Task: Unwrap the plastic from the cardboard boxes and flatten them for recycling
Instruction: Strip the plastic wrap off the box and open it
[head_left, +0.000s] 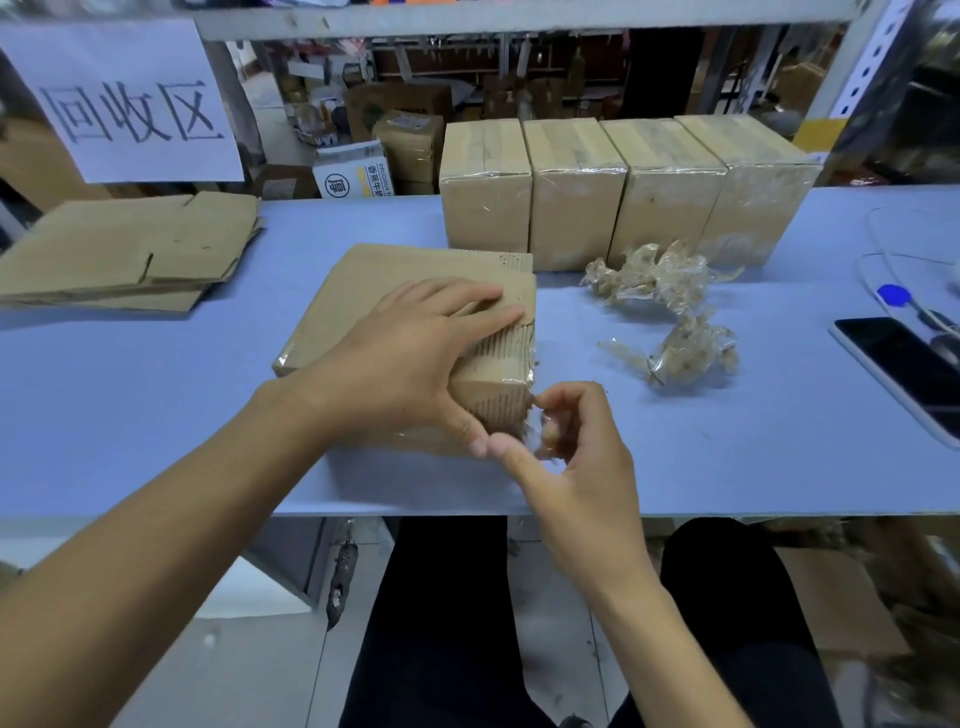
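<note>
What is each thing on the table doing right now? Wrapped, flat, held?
Box in front: lying down, still partly wrapped in plastic.
Left hand: presses flat on that box.
Right hand: pinches the loose plastic at the box's corner.
Four boxes at the back: upright, wrapped.
Flattened cardboard: stacked on the left.
Plastic scraps: crumpled, lying loose.
Phone: screen dark.

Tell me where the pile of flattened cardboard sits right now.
In the head view, the flattened cardboard pile lies at the table's far left, under the white paper sign, left of the box being unwrapped.
</note>
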